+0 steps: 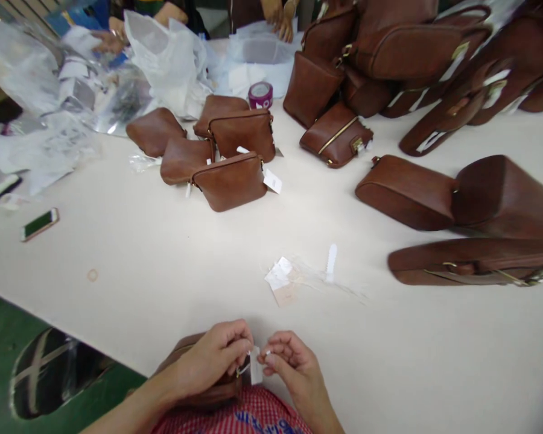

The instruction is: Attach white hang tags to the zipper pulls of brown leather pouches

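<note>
A brown leather bag point(181, 386) lies at the table's near edge, against a red checked garment point(253, 416) and partly under my left forearm. My left hand point(226, 349) is closed in a pinch at a white hang tag point(256, 366) beside the bag's metal ring. Just to the right, my right hand point(294, 364) pinches a small white piece, perhaps the end of the tag's string. The fingertips of both hands are close together, with the tag hanging between them. Beyond them lie loose paper tags point(283, 280), clear strings and a white toothed strip point(331, 260).
Several small brown pouches point(230, 184) stand mid-table, near a purple tape roll point(260, 95). Larger brown bags point(411, 54) crowd the right side. Plastic wrapping point(163, 60) covers the back left, and a phone point(40, 224) lies at left. Other people's hands point(280, 18) show at the far edge.
</note>
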A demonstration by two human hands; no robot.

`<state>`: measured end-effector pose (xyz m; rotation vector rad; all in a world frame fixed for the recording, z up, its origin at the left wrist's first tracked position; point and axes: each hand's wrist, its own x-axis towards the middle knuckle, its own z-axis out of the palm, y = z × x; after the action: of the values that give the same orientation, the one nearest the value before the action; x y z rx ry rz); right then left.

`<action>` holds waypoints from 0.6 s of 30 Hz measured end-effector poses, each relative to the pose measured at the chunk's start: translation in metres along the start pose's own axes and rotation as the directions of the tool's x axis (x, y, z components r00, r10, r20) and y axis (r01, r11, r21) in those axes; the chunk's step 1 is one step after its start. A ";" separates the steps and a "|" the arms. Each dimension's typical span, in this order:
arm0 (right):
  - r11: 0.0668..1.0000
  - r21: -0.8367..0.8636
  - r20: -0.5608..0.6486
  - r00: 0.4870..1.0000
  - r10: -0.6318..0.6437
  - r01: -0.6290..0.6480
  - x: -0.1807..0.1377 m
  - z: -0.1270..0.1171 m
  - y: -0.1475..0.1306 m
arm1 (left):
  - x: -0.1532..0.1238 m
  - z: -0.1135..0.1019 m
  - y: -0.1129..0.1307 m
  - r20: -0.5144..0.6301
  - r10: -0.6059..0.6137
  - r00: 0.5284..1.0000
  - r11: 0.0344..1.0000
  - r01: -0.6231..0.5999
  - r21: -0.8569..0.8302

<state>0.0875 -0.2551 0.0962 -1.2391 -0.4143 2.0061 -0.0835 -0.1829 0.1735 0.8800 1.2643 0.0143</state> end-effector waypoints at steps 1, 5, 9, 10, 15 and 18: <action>1.000 -0.020 -0.005 1.000 -0.016 0.016 -0.002 0.001 -0.002 | -0.001 0.003 0.000 -0.016 -0.005 1.000 0.999 0.004 -0.045; 0.987 -0.121 -0.087 0.990 -0.114 0.103 -0.010 0.003 -0.009 | -0.003 0.011 -0.006 -0.064 0.018 0.998 0.985 -0.029 -0.172; 0.940 -0.303 -0.122 0.971 -0.204 0.159 -0.019 0.000 -0.012 | -0.009 0.016 -0.008 -0.099 0.044 0.994 0.990 -0.057 -0.130; 0.912 -0.365 -0.115 0.963 -0.242 0.185 -0.021 -0.001 -0.013 | -0.011 0.018 -0.007 -0.111 0.042 0.993 0.993 -0.054 -0.106; 0.875 -0.395 -0.107 0.932 -0.347 0.281 -0.027 0.002 -0.015 | -0.013 0.024 -0.004 -0.157 0.135 0.978 0.991 -0.136 0.005; 0.967 -0.180 -0.169 0.963 -0.212 0.182 -0.027 0.006 -0.014 | -0.012 0.028 -0.007 -0.177 0.202 0.963 0.979 -0.191 0.077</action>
<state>0.0951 -0.2640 0.1247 -1.4138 -0.5945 1.6974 -0.0679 -0.2086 0.1805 1.0721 1.3496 0.2214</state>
